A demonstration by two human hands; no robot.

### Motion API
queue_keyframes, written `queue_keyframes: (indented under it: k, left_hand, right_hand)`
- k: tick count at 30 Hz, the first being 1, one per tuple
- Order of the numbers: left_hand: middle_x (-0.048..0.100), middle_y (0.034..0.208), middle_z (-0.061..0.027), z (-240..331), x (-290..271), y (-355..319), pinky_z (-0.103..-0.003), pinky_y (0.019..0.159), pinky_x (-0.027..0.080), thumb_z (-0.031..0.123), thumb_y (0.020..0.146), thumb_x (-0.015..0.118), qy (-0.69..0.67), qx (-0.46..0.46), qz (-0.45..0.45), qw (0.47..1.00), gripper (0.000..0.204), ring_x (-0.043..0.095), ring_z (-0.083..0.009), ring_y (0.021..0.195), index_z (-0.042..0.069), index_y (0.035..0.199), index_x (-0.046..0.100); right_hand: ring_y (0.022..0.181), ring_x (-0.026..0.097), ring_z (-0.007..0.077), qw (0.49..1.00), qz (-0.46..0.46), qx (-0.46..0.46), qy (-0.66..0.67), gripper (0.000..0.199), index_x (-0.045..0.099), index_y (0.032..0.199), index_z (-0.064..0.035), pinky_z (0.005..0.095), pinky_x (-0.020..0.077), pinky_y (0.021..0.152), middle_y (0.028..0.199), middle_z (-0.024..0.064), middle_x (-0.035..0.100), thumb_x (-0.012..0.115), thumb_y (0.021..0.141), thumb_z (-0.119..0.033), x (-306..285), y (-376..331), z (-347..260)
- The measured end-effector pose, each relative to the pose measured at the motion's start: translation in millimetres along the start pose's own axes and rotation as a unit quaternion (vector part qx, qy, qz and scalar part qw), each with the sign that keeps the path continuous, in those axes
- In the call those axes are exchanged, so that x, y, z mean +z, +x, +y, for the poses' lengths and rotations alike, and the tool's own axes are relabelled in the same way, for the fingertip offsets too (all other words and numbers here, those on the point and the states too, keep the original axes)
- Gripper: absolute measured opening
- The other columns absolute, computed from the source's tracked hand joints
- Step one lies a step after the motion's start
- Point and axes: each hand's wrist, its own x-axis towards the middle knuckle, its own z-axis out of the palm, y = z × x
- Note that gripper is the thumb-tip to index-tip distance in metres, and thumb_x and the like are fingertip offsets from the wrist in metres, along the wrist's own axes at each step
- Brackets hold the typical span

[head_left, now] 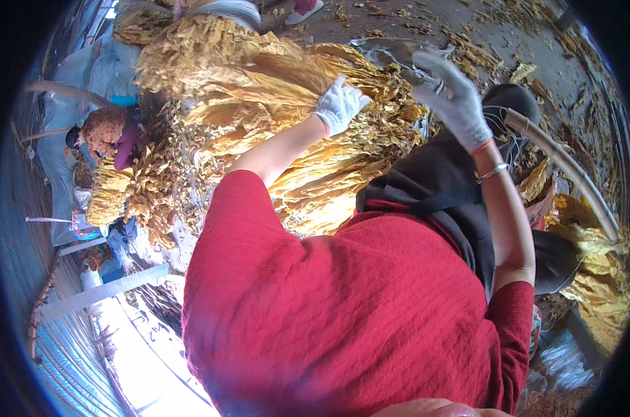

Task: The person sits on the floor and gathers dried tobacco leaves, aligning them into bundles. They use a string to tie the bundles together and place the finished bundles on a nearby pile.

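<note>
My left hand (341, 106), in a white knit glove, rests on a large heap of dried yellow-brown leaves (259, 94), its fingers spread over them. To its right, my right hand (455, 101) is raised in a matching glove. Its fingers are apart and curved, slightly smeared by motion, and I see nothing held in them. Crumpled clear plastic sheeting (391, 52) lies at the heap's far right edge, close behind the right fingers. The leaves are long, wrinkled and loosely layered, and spread between my arms toward my lap.
Another person (117, 132) is bent over at the left beside a leaf bundle (108, 191). A shoe (304, 12) shows at the far edge. A pale curved pole (569, 170) stands right of my dark-trousered leg. More leaves (600, 257) lie at the right; scraps litter the floor.
</note>
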Motion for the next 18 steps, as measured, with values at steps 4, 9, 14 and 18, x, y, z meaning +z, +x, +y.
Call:
queue_keyframes:
  k: [4,9,14,18]
  left_hand:
    - [0.057,0.138,-0.0105,-3,31,-2,-0.055,0.127,0.018,0.023,0.1,0.041,-0.008,-0.017,0.054,0.998,0.048,0.048,-0.0237,0.135,0.006,0.144,0.052]
    - [0.032,0.154,-0.0343,-14,19,-8,-0.052,0.126,0.022,0.036,0.087,0.054,0.048,-0.021,-0.018,0.998,0.081,0.033,-0.0464,0.145,-0.019,0.143,0.034]
    - [0.03,0.154,-0.0383,-25,-29,-23,-0.05,0.126,0.021,0.047,0.081,0.069,-0.045,-0.049,-0.01,0.998,0.098,0.028,-0.0474,0.148,-0.02,0.144,0.035]
    - [0.041,0.158,-0.0171,-61,-118,-29,-0.044,0.128,0.02,0.057,0.079,0.079,-0.114,-0.026,-0.22,0.969,0.09,0.03,-0.0323,0.151,-0.001,0.143,0.051]
  right_hand:
    - [0.137,0.05,0.0366,0.988,-0.072,-0.034,-0.132,0.086,0.053,0.147,-0.0075,0.0432,0.0397,0.116,0.145,0.02,0.054,0.089,0.073,-0.031,70,-8,43]
    - [0.147,0.034,0.0418,0.975,-0.118,-0.011,-0.188,0.118,0.023,0.159,-0.0032,0.0481,0.033,0.12,0.16,0.0223,0.033,0.092,0.067,-0.032,136,-13,57]
    - [0.144,0.039,0.0414,0.977,-0.13,-0.015,-0.166,0.124,0.018,0.161,-0.0049,0.0466,0.0386,0.117,0.163,0.0213,0.029,0.093,0.065,-0.028,147,-7,52]
    - [0.137,0.048,0.0386,0.956,-0.19,-0.023,-0.223,0.109,0.023,0.16,-0.01,0.0479,0.0427,0.111,0.162,0.0159,0.034,0.087,0.073,-0.025,148,-6,54]
